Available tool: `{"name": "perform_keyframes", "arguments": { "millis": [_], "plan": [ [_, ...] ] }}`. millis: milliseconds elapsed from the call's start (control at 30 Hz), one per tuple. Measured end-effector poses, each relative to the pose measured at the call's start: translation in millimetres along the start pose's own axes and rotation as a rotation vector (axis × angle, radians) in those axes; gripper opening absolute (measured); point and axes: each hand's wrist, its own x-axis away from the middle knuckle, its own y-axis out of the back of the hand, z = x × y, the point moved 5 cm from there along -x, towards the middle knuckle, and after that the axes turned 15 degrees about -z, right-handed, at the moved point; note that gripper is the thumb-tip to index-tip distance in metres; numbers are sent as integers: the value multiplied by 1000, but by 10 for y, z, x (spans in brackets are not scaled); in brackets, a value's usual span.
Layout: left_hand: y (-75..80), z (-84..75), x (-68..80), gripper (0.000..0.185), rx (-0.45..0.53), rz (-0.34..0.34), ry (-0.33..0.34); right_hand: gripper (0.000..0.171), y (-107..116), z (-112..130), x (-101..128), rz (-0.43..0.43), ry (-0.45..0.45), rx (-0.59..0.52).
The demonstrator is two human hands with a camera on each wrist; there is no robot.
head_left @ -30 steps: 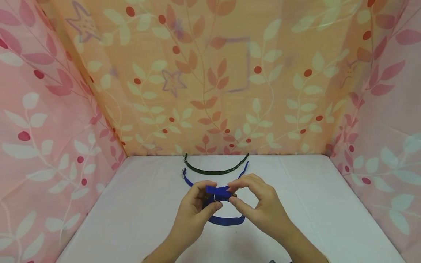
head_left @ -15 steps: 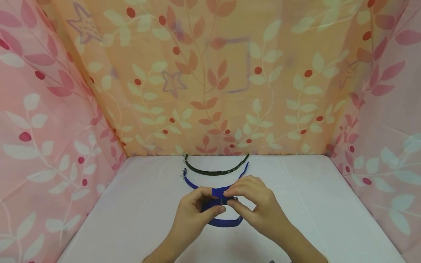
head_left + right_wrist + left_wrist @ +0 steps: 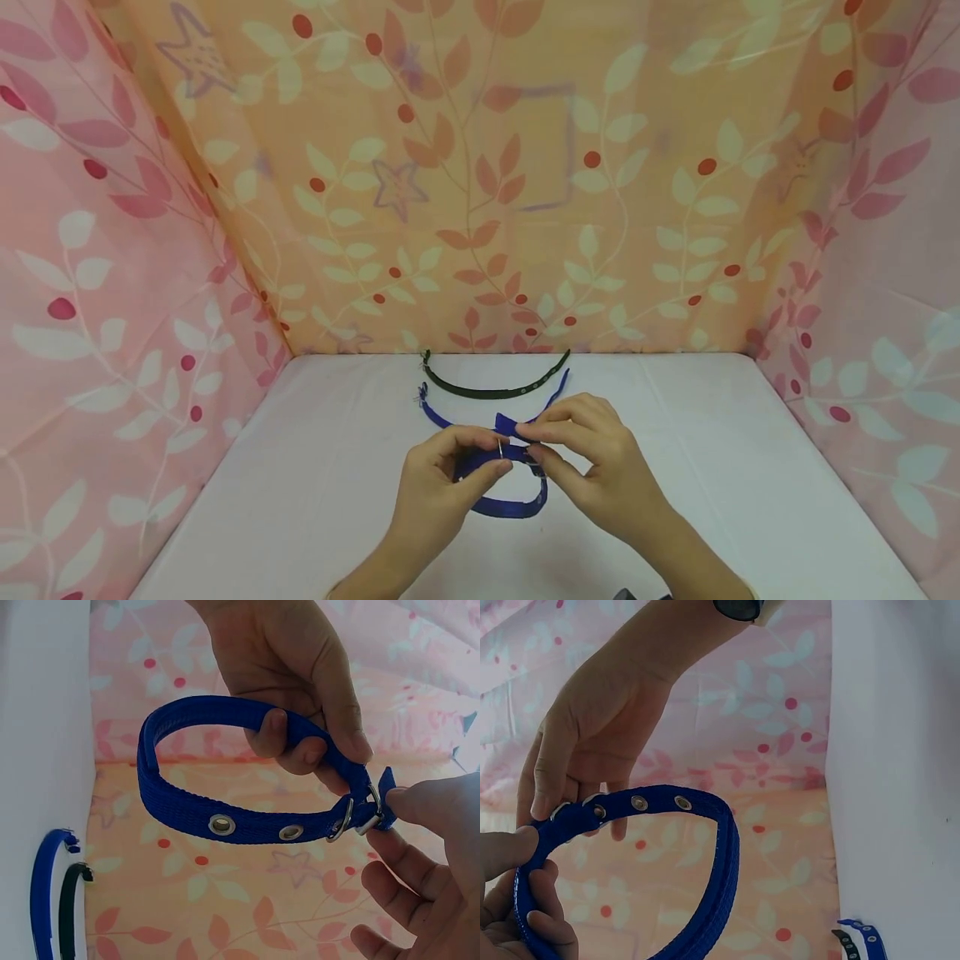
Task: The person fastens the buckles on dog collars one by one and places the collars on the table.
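Right now I see both hands raised just above the white cloth-covered bench (image 3: 315, 500), near the middle of its near half, working one looped blue woven nylon collar with metal eyelets (image 3: 510, 504). My left hand (image 3: 438, 492) has its fingers (image 3: 330, 712) curled round the strap beside the silver metal buckle (image 3: 360, 814), thumb on top and the other fingers tucked inside the loop. My right hand (image 3: 600, 467) pinches the free tip of the strap right at that buckle, thumb and forefinger clamped on it; the right wrist view shows the tip poking out past the ring. The loop hangs down toward me from the two grips, and I cannot tell whether its lowest part touches the cloth.

Farther back on the bench lie two more strips, both opened out into shallow arcs: a second blue collar (image 3: 435, 415), partly hidden behind my hands, and beyond it, just beside it, a dark green collar with small metal studs (image 3: 487, 390), close to the far wall. Leaf-patterned pink and orange fabric (image 3: 480, 183) encloses the bench on the left, right and far sides.
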Motion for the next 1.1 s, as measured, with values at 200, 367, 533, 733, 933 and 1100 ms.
{"name": "perform_keyframes", "arguments": {
  "millis": [200, 367, 533, 733, 933, 1100],
  "plan": [
    [2, 1, 6, 21, -11, -24, -49, 28, 8, -10, 11, -6, -7, 9],
    [3, -17, 9, 20, 0, -20, -37, 34, 17, -6, 8, -15, -7, 17],
    [11, -28, 12, 22, 11, -4, 6, 32, 16, -7, 1, -18, 15, 22],
    [7, -33, 11, 23, 35, 27, 57, 25, 9, -11, 7, 6, 22, 12],
    [15, -26, 10, 23, -16, 53, 87, 22, -8, -8, 16, 46, 26, 16],
    [3, 7, 6, 24, -43, 109, 122, 27, -42, 6, 47, 100, 27, 24]
  ]
}}
